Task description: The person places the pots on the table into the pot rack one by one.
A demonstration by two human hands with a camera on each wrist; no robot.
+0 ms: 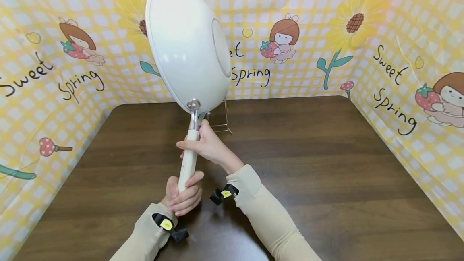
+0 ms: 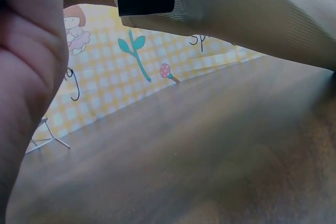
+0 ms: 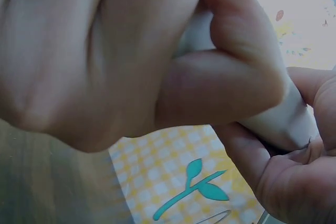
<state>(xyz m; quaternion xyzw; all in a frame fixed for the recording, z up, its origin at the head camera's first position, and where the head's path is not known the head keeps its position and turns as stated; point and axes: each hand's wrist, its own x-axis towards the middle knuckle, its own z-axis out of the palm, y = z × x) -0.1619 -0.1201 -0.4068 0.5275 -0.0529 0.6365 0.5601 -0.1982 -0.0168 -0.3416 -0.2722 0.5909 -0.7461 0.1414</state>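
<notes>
Left hand [image 1: 184, 198] low and right hand [image 1: 211, 145] higher, I see both gripping the tilted white wok [image 1: 185, 47] by its handle [image 1: 187, 166] above the surface [image 1: 326, 156].

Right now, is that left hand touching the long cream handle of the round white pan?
Touching. The head view shows the left hand with fingers curled round the handle.
</notes>
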